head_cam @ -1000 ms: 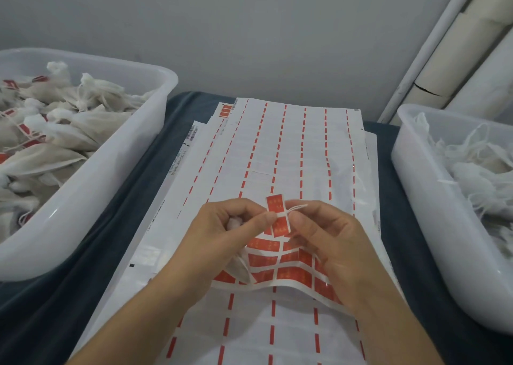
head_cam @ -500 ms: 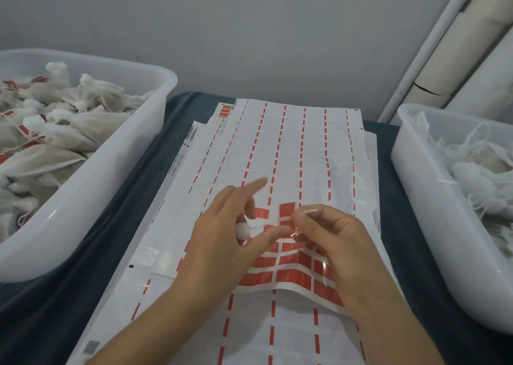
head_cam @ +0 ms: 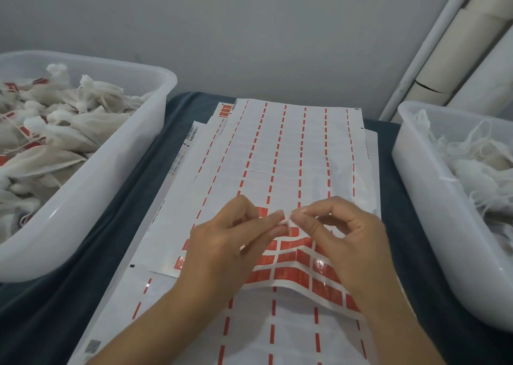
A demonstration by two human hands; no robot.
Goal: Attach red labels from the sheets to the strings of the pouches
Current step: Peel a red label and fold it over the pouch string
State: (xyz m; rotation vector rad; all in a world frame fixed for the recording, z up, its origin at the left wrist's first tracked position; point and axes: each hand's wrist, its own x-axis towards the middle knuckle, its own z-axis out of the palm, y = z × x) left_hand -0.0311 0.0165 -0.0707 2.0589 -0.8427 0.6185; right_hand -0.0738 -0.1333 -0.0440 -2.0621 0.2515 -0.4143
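At the centre of the frame, just above the red rows of the label sheet (head_cam: pixel 294 274), I have my left hand (head_cam: pixel 222 251) and right hand (head_cam: pixel 344 242) meeting fingertip to fingertip. Both pinch a small white bit between them; I judge it to be the string (head_cam: pixel 284 221) of a pouch with a label being folded round it, though the label itself is too hidden to confirm. I hold it low over the sheet, probably so the next label is within reach. The pinched piece looks tilted, its long axis running from lower left to upper right, as far as I can tell. The pouch itself I cannot see. At left, the tub (head_cam: pixel 116 187) holds pouches with red tags, likely finished; the tub (head_cam: pixel 433 198) at right holds untagged ones, feeding from right to left.
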